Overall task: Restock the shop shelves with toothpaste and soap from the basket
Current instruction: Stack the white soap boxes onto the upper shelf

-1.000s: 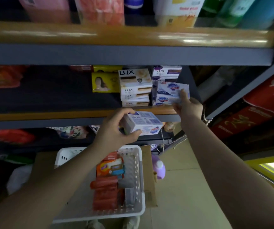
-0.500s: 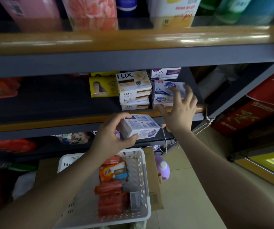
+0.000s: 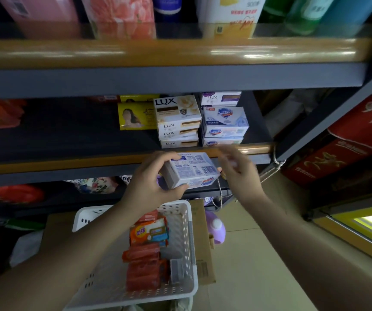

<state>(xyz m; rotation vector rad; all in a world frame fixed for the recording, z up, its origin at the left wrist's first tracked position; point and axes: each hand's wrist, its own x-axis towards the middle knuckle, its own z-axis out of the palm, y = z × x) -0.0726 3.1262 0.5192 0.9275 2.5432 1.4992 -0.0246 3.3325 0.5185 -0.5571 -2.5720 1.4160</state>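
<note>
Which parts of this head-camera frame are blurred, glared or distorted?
Head view: the right hand is motion-smeared; the left hand and its white-and-blue soap box stay sharp; glare streaks the glossy wooden shelf lip; wide-angle bending curves shelf edges.

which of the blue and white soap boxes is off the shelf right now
The blue-and-white cardboard soap box gripped in the left hand, barcode side up; the other Safeguard boxes sit stacked on the shelf.

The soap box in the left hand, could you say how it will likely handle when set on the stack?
The soap box looks stiff: its edges stay square in the left hand. Flat faces should stack steadily on the boxes, not roll.
</note>
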